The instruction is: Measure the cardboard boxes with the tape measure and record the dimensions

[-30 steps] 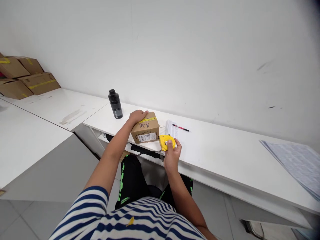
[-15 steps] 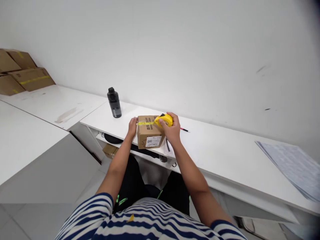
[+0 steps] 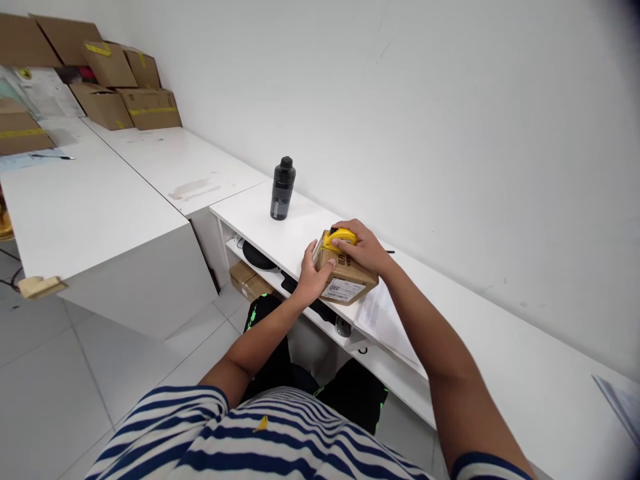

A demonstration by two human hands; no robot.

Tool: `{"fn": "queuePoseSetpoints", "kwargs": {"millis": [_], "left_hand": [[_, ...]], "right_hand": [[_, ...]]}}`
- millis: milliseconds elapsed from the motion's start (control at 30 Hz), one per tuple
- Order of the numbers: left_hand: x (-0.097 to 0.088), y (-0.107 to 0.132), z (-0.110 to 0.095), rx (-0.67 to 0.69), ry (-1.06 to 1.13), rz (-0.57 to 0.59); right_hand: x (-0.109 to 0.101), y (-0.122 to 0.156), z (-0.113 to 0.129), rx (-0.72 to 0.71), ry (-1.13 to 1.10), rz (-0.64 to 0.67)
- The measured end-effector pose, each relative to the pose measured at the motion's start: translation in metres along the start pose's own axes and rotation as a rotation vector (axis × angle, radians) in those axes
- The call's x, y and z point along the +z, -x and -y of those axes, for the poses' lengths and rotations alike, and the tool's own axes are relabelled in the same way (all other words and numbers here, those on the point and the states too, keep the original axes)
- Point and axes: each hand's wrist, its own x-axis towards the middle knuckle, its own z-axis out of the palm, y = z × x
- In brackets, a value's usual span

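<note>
Okay, so from my end of the head feed: my right hand [image 3: 364, 248] has a yellow tape measure [image 3: 341, 237] gripped by its case, right up at the top of a cardboard box [image 3: 353, 270], toward the left end. My left hand [image 3: 313, 277] has the box by its left side, thumb over the near part and fingers along the end. There's a pale strip [image 3: 317, 249] by those fingers, maybe the tape's blade, but it's too small to be sure.

The box is by the front edge of the white counter [image 3: 465, 313], with papers [image 3: 387, 320] just to its right. Can't tell if it's sitting dead flat.

Handling-wise, I'd guess the box is stiff, dry and pretty grippy, probably light enough for one palm, though I can't see what's inside. I'd take it by opposite ends, low down, and not push into the middle of a panel since cardboard dents. Keep skin off the printed label [image 3: 343, 290] too; paper like that is likely slicker.

The tape measure looks like hard plastic, compact, a bit dense for its size and not fragile. Best hold is round the rounded case, like now, clear of the blade slot; a bare metal edge could nip.
</note>
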Motion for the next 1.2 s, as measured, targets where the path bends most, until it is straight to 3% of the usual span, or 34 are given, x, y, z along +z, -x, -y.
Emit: {"fn": "queuePoseSetpoints", "kwargs": {"millis": [167, 467, 600, 867, 1200], "left_hand": [[0.006, -0.005, 0.006, 0.241, -0.087, -0.021], [-0.001, -0.015, 0.014, 0.386, -0.268, -0.004], [-0.01, -0.014, 0.004, 0.372, -0.384, 0.048], [-0.022, -0.012, -0.012, 0.245, -0.434, 0.09], [-0.019, -0.013, -0.009, 0.298, -0.474, 0.077]], "right_hand": [[-0.014, 0.012, -0.002, -0.014, 0.105, 0.027], [-0.059, 0.049, -0.021, 0.152, 0.039, 0.019], [-0.077, 0.062, -0.028, 0.261, -0.061, -0.021], [-0.1, 0.076, -0.03, 0.398, -0.07, 0.024], [-0.097, 0.094, -0.038, 0.369, -0.121, -0.039]]}}
